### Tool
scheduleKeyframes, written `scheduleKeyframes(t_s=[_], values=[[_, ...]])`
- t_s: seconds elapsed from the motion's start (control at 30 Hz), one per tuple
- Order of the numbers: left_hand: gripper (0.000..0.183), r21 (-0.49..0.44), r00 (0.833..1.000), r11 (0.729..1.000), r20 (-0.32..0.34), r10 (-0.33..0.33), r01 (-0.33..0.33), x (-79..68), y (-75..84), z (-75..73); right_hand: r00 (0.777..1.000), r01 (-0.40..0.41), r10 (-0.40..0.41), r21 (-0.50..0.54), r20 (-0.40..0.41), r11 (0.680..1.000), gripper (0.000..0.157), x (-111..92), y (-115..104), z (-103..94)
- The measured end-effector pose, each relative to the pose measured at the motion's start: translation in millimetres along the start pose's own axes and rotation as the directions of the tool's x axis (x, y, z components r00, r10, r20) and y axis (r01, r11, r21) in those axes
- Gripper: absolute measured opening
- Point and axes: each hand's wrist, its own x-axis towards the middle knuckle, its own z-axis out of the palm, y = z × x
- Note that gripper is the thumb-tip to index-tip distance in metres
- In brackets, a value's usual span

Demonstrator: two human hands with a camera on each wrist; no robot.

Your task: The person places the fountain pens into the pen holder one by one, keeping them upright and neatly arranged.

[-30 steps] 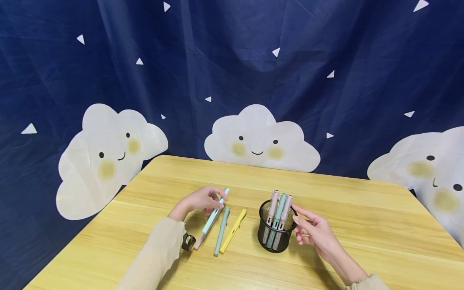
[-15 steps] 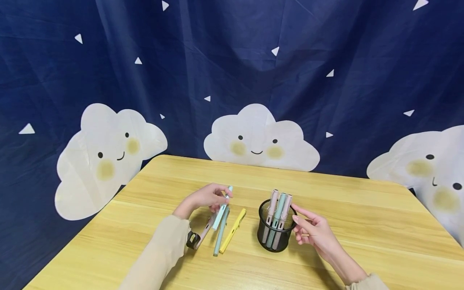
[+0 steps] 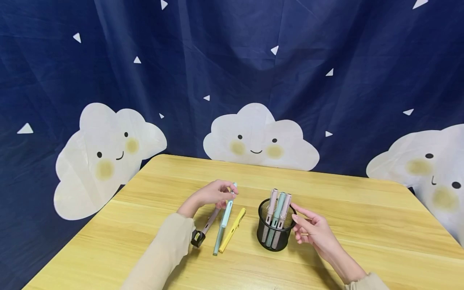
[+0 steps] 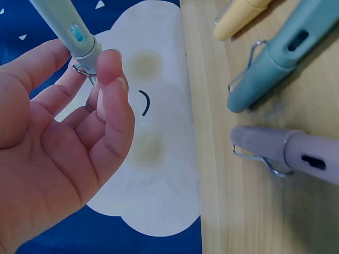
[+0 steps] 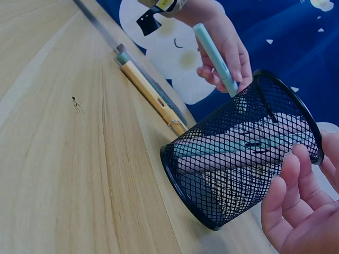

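Note:
My left hand pinches a light blue pen by its clip end, above the table; in the left wrist view the capped pen points up past the fingers. Under that hand lie a mauve pen and a blue-green pen, with a yellow pen just to their right. My right hand holds the black mesh pen holder at its right side, fingertips against the mesh near the rim. Two pale mauve pens and a green pen stand inside it.
The wooden table has rounded far corners. Behind it hangs a dark blue curtain printed with smiling clouds. A black wrist device on the left sleeve hangs close over the mauve pen.
My left hand has lifted the light blue pen off the mauve one and carried it right and away, over the blue-green pen. The right hand and pen holder stay put.

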Motion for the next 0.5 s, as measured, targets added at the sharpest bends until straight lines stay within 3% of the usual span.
scheduleKeyframes(t_s=[0.13,0.5], values=[[0.015,-0.019,1.0,1.0,0.012,0.023,-0.023,1.9,3.6,1.5,1.0,0.003,-0.003,0.004,-0.001,1.0,0.029,0.3,0.5,0.1],[0.016,0.087,0.996,0.992,0.02,0.091,-0.093,7.1,20.4,6.3,1.0,0.003,-0.003,-0.008,-0.017,1.0,0.03,0.1,1.7,0.1]])
